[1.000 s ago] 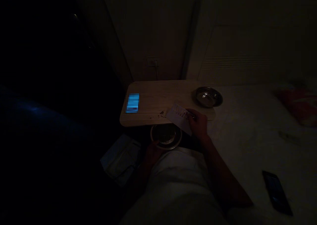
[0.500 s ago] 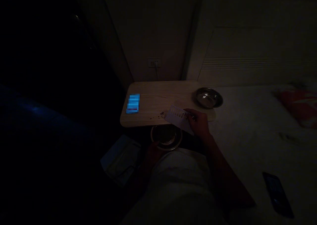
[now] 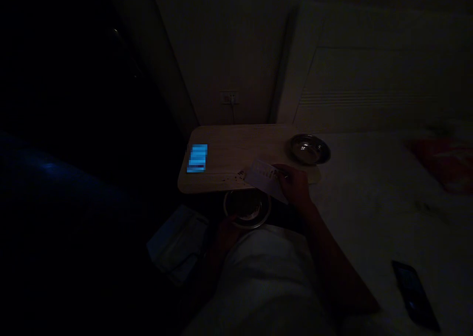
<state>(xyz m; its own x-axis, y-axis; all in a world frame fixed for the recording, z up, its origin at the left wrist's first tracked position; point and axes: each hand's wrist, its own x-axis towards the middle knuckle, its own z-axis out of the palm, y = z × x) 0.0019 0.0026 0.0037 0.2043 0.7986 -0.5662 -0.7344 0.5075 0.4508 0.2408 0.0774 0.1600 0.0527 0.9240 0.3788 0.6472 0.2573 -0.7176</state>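
In dim light, my right hand [image 3: 294,185] is closed on a white printed card [image 3: 265,178], which lies slanted over the front edge of a small wooden table [image 3: 236,144]. Several small dark bits [image 3: 239,176] are scattered on the wood beside the card's left end. Just below the table edge, my left hand [image 3: 228,230] grips the near left rim of a metal bowl [image 3: 247,223]. The inside of that bowl is dark, with a few pale specks or glints in it. A second metal bowl [image 3: 309,150] stands at the table's right end.
A lit blue screen [image 3: 197,158], blurred, lies on the table's left side. A bag [image 3: 178,242] is low on the left. On the bed [image 3: 354,218] to the right are a dark phone [image 3: 414,294] and a red cloth [image 3: 443,163]. A plug sits in the wall socket [image 3: 229,98].
The whole view has shifted slightly, so things appear a little lower, and the picture is darker. Both hands keep their holds on the card and the bowl.
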